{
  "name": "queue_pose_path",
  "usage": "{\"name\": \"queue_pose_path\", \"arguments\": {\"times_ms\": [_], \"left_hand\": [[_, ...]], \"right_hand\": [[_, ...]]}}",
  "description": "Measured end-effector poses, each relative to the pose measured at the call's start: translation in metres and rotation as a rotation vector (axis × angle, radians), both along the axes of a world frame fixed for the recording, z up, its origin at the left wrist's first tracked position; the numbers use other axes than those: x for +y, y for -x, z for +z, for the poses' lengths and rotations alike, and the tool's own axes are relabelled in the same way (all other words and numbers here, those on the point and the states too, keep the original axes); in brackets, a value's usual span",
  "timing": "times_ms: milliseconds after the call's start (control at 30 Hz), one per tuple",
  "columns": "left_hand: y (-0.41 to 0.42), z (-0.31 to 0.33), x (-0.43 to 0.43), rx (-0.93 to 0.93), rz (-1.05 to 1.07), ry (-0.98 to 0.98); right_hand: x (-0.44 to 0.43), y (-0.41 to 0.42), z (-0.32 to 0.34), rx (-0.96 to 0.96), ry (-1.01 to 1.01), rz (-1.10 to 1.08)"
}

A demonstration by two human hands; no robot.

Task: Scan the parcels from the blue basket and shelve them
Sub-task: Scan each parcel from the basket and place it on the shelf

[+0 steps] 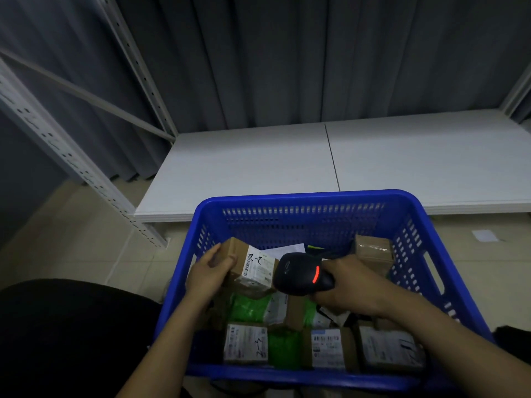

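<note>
the left hand (211, 270) reaches into the blue basket (310, 201) and grips a small cardboard parcel (253, 268) by its left end, fingers curled round it, label side tilted toward the right hand (349, 285). that hand is wrapped round a black barcode scanner (303, 278), its head just beside the label.

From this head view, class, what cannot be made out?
Head view throughout.
Label print on the brown cardboard box: too small, blurred.
Handle of the black handheld scanner: hidden by the right hand.
Bottom of the blue plastic basket: covered by parcels.
Upper shelves of the white metal rack: cut off by the top edge.
</note>
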State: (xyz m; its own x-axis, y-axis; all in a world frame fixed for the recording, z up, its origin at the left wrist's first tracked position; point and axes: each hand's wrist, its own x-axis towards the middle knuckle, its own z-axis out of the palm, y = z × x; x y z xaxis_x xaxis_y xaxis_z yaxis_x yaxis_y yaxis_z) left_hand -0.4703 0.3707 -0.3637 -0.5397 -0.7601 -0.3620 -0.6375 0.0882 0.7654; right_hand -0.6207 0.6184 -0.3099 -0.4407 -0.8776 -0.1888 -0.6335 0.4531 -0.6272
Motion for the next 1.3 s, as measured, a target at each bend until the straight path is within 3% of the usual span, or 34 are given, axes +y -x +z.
{"name": "queue_pose_path", "arguments": {"times_ms": [400,767,1067,1300], "left_hand": [[-0.003,0.0,0.0,0.002,-0.036,0.014],[0.001,0.019,0.006,0.119,0.018,-0.067],[0.033,0.096,0.029,0.331,-0.121,-0.13],[0.033,0.192,0.019,0.396,-0.372,-0.091]], "right_hand": [[0.002,0.005,0.002,-0.038,-0.065,0.006],[0.005,0.003,0.012,-0.089,0.037,-0.101],[-0.003,-0.01,0.046,-0.364,0.533,-0.599],[-0.03,-0.011,0.125,-0.422,0.804,-0.725]]}}
